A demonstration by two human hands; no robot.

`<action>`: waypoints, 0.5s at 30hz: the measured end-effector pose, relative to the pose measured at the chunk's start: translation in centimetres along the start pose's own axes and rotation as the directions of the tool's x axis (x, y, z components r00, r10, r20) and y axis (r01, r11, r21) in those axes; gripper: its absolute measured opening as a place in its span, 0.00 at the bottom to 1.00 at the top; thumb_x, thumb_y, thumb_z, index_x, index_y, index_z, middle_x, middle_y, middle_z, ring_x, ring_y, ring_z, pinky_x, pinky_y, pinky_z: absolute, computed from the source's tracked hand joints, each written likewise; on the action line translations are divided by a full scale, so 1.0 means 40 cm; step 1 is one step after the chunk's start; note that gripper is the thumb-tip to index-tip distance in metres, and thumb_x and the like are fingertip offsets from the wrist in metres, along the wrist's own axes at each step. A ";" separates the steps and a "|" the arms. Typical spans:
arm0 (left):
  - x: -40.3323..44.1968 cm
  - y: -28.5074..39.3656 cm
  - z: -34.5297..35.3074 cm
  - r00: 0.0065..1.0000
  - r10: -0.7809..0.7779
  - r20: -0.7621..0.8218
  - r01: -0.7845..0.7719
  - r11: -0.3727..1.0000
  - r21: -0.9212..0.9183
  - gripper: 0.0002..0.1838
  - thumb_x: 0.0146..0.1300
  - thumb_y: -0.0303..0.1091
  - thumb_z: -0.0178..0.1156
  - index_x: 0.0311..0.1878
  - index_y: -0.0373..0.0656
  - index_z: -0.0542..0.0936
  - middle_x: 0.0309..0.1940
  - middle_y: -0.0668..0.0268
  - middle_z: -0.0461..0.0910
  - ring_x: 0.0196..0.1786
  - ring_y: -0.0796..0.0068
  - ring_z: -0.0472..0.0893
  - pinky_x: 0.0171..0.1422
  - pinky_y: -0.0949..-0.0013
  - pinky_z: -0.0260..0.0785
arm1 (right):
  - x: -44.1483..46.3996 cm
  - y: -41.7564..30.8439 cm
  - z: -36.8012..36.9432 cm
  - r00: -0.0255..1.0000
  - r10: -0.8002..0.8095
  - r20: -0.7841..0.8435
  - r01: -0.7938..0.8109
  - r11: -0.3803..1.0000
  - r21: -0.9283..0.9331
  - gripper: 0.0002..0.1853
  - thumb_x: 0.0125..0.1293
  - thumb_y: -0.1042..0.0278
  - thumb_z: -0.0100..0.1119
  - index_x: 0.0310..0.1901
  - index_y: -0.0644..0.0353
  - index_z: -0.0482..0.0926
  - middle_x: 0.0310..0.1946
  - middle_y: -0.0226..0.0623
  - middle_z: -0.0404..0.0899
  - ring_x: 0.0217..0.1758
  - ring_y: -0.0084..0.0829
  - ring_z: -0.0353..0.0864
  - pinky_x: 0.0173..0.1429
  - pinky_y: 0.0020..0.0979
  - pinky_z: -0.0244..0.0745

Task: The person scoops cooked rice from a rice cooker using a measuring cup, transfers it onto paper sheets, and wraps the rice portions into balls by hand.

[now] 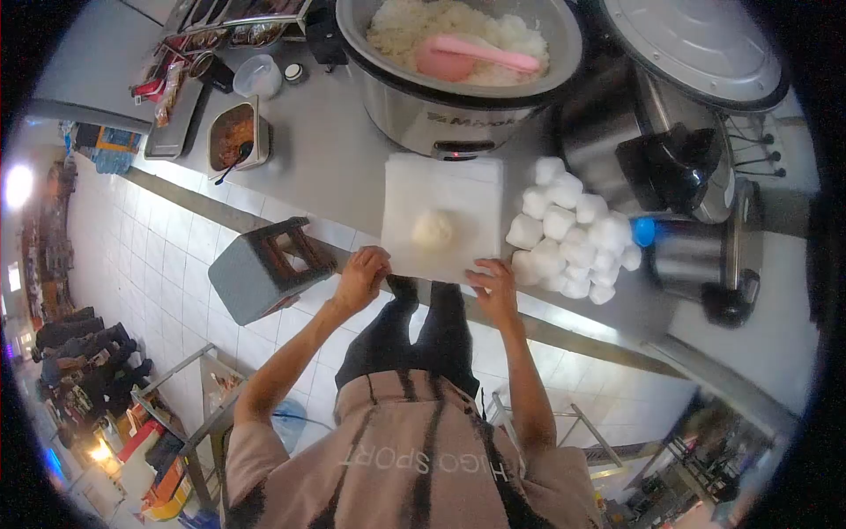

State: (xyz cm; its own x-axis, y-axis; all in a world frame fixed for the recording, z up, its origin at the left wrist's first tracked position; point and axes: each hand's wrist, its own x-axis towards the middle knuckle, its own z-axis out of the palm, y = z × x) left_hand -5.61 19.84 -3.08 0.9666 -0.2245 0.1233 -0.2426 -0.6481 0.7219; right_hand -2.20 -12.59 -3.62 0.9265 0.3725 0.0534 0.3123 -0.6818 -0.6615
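A rounded mound of white rice (433, 230) sits on the near half of a stack of white wrapping paper (443, 183) at the counter's front edge. My left hand (364, 275) pinches the paper's near left corner. At the near right corner, my right hand (493, 286) has its thumb and fingers closed on the sheet. To the right of the paper lies a heap of white wrapped bundles (564, 234). Behind it stands a large rice cooker (458, 115) full of cooked rice, with a pink rice paddle (476, 55) resting in it.
A metal pan of reddish-brown food (236, 137) with a black spoon stands at the left. A clear plastic tub (258, 78) is beyond it. Another cooker (652, 115) with a metal lid is at the right. A grey stool (264, 271) stands on the floor left of me.
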 end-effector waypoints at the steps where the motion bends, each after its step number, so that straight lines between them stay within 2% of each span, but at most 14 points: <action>1: -0.007 0.008 0.002 0.999 -0.034 -0.015 0.034 0.999 -0.022 0.13 0.49 0.15 0.59 0.38 0.39 0.74 0.45 0.55 0.78 0.53 0.50 0.76 0.59 0.52 0.69 | -0.005 -0.001 0.000 0.999 -0.011 -0.032 0.013 0.997 0.078 0.16 0.46 0.80 0.68 0.39 0.55 0.88 0.42 0.32 0.84 0.51 0.39 0.79 0.62 0.40 0.74; 2: -0.005 0.008 0.006 0.999 -0.039 -0.017 0.038 0.999 -0.022 0.13 0.49 0.15 0.59 0.38 0.39 0.74 0.45 0.55 0.78 0.53 0.50 0.76 0.59 0.52 0.69 | -0.002 0.002 0.003 1.000 -0.014 -0.028 0.016 0.997 0.080 0.16 0.46 0.80 0.68 0.39 0.55 0.88 0.42 0.32 0.84 0.51 0.39 0.79 0.62 0.40 0.74; 4: 0.021 -0.017 0.018 0.986 -0.097 -0.133 0.085 0.991 -0.099 0.09 0.58 0.18 0.58 0.41 0.39 0.74 0.41 0.55 0.80 0.47 0.50 0.79 0.54 0.55 0.72 | 0.027 0.026 0.016 0.984 0.160 -0.075 -0.117 0.910 0.397 0.09 0.57 0.68 0.72 0.39 0.58 0.88 0.34 0.34 0.84 0.42 0.33 0.82 0.53 0.32 0.78; 5: 0.041 -0.033 0.028 0.986 -0.095 -0.136 0.081 0.991 -0.102 0.09 0.58 0.18 0.58 0.41 0.39 0.74 0.41 0.55 0.80 0.47 0.50 0.79 0.54 0.55 0.72 | 0.042 0.053 0.020 0.985 0.157 -0.077 -0.115 0.912 0.393 0.09 0.57 0.68 0.72 0.39 0.58 0.88 0.34 0.34 0.84 0.42 0.33 0.82 0.53 0.32 0.78; 6: 0.062 -0.059 0.048 0.967 -0.193 -0.166 0.172 0.976 -0.137 0.06 0.62 0.21 0.58 0.42 0.38 0.74 0.39 0.55 0.80 0.43 0.50 0.80 0.51 0.56 0.73 | 0.055 0.099 0.028 0.938 0.343 0.050 -0.338 0.876 0.345 0.11 0.60 0.61 0.71 0.36 0.61 0.87 0.31 0.35 0.83 0.37 0.30 0.80 0.47 0.31 0.76; 7: 0.090 -0.072 0.059 0.938 -0.290 -0.190 0.258 0.950 -0.175 0.04 0.67 0.24 0.58 0.43 0.38 0.74 0.36 0.54 0.81 0.39 0.50 0.81 0.47 0.57 0.73 | 0.078 0.112 0.022 0.839 0.519 0.161 -0.543 0.795 0.269 0.17 0.64 0.54 0.69 0.33 0.63 0.86 0.28 0.35 0.81 0.33 0.26 0.78 0.41 0.29 0.75; 8: 0.117 -0.084 0.070 0.933 -0.255 -0.256 0.198 0.953 -0.228 0.06 0.70 0.30 0.58 0.43 0.38 0.74 0.29 0.53 0.80 0.32 0.51 0.81 0.40 0.59 0.73 | 0.102 0.118 0.030 0.825 0.550 0.130 -0.561 0.767 0.311 0.26 0.65 0.47 0.67 0.26 0.66 0.79 0.23 0.34 0.78 0.28 0.24 0.71 0.34 0.31 0.66; 9: 0.142 -0.103 0.088 0.932 -0.254 -0.257 0.195 0.953 -0.233 0.06 0.70 0.30 0.58 0.43 0.38 0.74 0.29 0.53 0.80 0.32 0.51 0.81 0.40 0.59 0.73 | 0.124 0.137 0.059 0.825 0.550 0.127 -0.560 0.769 0.307 0.26 0.65 0.47 0.67 0.26 0.66 0.79 0.23 0.34 0.78 0.28 0.24 0.71 0.34 0.31 0.66; 11: 0.178 -0.147 0.125 0.893 -0.378 -0.245 0.310 0.910 -0.273 0.06 0.69 0.29 0.60 0.44 0.40 0.73 0.26 0.53 0.79 0.30 0.53 0.80 0.38 0.60 0.72 | 0.153 0.189 0.142 0.746 0.665 -0.042 -0.549 0.648 0.529 0.27 0.64 0.48 0.68 0.20 0.66 0.75 0.17 0.32 0.74 0.23 0.25 0.68 0.30 0.35 0.62; 12: 0.193 -0.146 0.122 0.890 -0.384 -0.246 0.315 0.908 -0.277 0.06 0.69 0.29 0.60 0.44 0.40 0.73 0.26 0.53 0.79 0.30 0.53 0.80 0.38 0.60 0.72 | 0.167 0.170 0.141 0.746 0.664 -0.037 -0.552 0.649 0.524 0.27 0.64 0.48 0.68 0.20 0.66 0.75 0.17 0.32 0.74 0.23 0.25 0.68 0.30 0.35 0.62; 14: 0.229 -0.122 0.109 0.877 -0.460 -0.140 0.437 0.883 -0.170 0.07 0.68 0.29 0.60 0.46 0.43 0.73 0.23 0.53 0.77 0.28 0.53 0.78 0.35 0.58 0.70 | 0.187 0.130 0.111 0.767 0.641 -0.017 -0.621 0.749 0.232 0.22 0.63 0.51 0.67 0.25 0.66 0.79 0.17 0.38 0.76 0.22 0.35 0.75 0.32 0.39 0.68; 15: 0.239 -0.113 0.103 0.878 -0.459 -0.134 0.435 0.883 -0.177 0.07 0.68 0.29 0.60 0.46 0.43 0.73 0.23 0.53 0.77 0.28 0.53 0.78 0.35 0.58 0.70 | 0.187 0.148 0.123 0.763 0.646 -0.022 -0.625 0.747 0.225 0.22 0.63 0.51 0.67 0.25 0.66 0.79 0.17 0.38 0.76 0.22 0.35 0.75 0.32 0.39 0.68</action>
State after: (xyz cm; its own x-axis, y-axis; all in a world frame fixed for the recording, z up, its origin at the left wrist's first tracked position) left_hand 4.41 17.63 -7.98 0.9713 0.1982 -0.1318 0.2205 -0.5407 0.8118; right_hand 5.54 -10.75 -10.82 0.9134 -0.1695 -0.3700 -0.3934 -0.6005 -0.6962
